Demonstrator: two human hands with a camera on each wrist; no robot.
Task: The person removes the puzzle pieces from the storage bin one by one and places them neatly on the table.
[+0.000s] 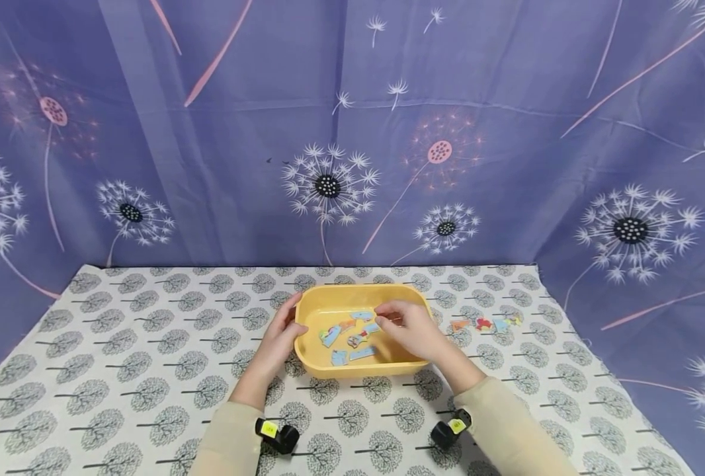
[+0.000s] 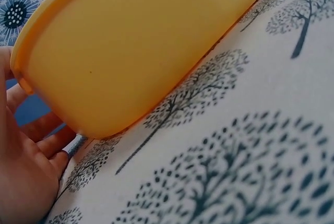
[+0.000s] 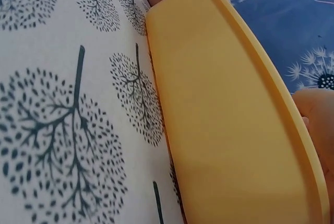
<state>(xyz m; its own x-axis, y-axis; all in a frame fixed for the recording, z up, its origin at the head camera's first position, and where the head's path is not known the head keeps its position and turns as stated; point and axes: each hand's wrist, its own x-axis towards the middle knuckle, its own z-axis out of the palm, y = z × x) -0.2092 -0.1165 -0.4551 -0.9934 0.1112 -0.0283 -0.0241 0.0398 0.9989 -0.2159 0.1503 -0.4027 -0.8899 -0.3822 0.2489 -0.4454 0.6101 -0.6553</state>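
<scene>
Yellow tray: flat pieces only show in head view, wrist views just get outside
Left grip: pinching tray end
Right grip: over tray, can't tell if pinching

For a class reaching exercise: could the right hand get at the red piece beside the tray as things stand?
Probably yes: nothing covers the red piece on the cloth, though the right hand, over the yellow tray, would first need to clear its rim.
</scene>
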